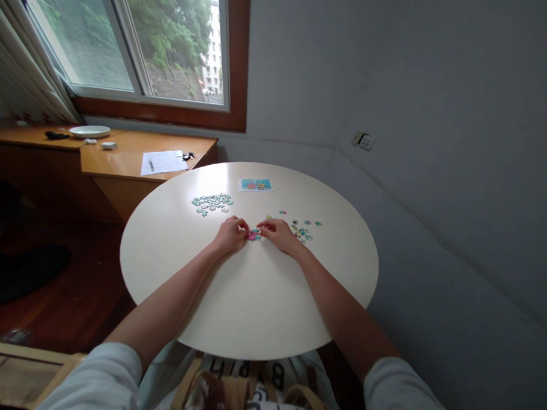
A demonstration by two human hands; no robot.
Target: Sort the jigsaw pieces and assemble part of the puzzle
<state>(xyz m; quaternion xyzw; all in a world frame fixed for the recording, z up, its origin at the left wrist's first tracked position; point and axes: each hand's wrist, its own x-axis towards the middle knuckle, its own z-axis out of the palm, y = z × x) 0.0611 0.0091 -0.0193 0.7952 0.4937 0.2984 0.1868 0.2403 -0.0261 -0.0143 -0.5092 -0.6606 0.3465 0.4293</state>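
A small cluster of joined jigsaw puzzle pieces [253, 235], pink and teal, lies on the white oval table [255, 302] between my hands. At its left edge, my left hand [232, 234] is closed, with fingertips pinched on the pieces there. From the other side my right hand [279, 234] pinches at the cluster's upper right; its thumb and forefinger close on a puzzle piece mostly hidden by the fingers. Loose colourful puzzle pieces [302, 233] lie just right of my right hand, partly behind it.
Farther left is a spread of pale teal puzzle pieces [212, 203]. A blue picture card [255, 185] lies near the table's far edge. Behind stands a wooden desk [126, 142] with paper [163, 162], keys [188, 155] and a white plate [89, 132]. A wall [433, 131] rises at right.
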